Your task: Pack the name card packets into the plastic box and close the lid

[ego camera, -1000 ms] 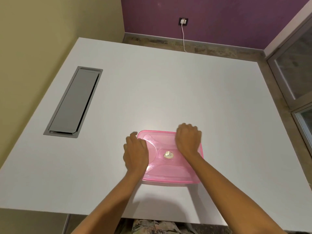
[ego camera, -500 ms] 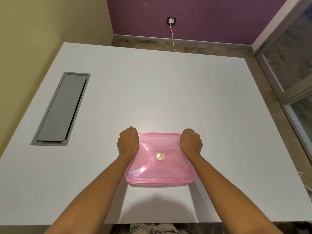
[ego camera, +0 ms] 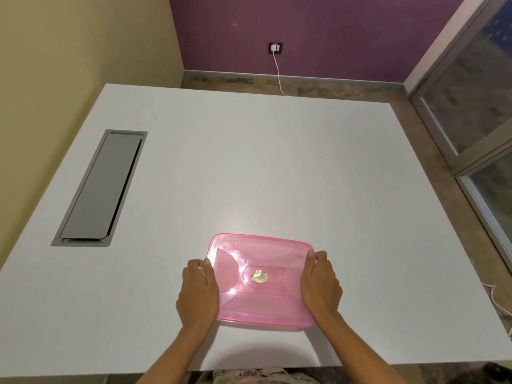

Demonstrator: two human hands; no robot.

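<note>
A pink translucent plastic box (ego camera: 260,261) sits near the front edge of the white table (ego camera: 277,167), with its lid on and a small round sticker at the lid's centre. My left hand (ego camera: 198,292) grips the box's left side, thumb on the lid's rim. On the opposite side my right hand (ego camera: 320,285) holds the right edge the same way. No name card packets are visible; the pink lid hides whatever is inside.
A grey rectangular cable hatch (ego camera: 101,189) is set into the table at the left. A white charger cable (ego camera: 278,73) hangs from a wall socket beyond the far edge. Glass door panels stand at the right. Another white cable (ego camera: 496,297) lies on the floor at right.
Both hands went from fists pressing on the lid's far corners to gripping the box's left and right sides. The box now sits squarer to me.
</note>
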